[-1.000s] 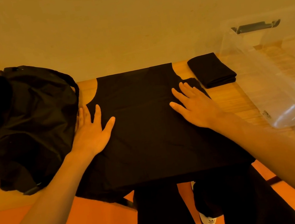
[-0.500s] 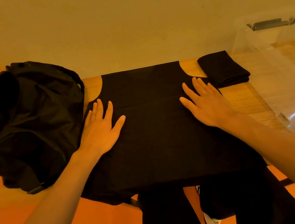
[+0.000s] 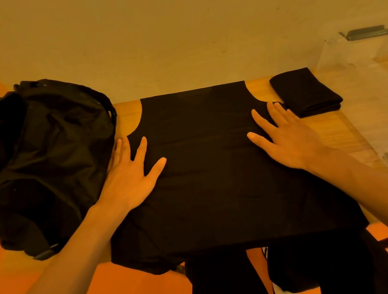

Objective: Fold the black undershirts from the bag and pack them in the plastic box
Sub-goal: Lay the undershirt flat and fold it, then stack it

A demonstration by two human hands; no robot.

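The black undershirt [image 3: 207, 170] lay flat on the wooden table [image 3: 334, 127], right in front of the person. Its long way ran from the person to the wall, with the neck end far off and the bottom edge hanging over the near side. Both hands were flat on it with fingers spread. The left hand [image 3: 128, 179] pressed on its left edge, just under the arm hole, and the right hand [image 3: 287, 140] pressed on its right edge. Each hand was just as near to its own side, so I think either side could be folded in next. One folded undershirt [image 3: 305, 93] lay on the table just beside the clear plastic box [image 3: 387, 100], not in it (the box was on the right hand's side). I saw nothing in the part of the box that showed. The black bag [image 3: 42, 160] sat on the left, too dark to see inside
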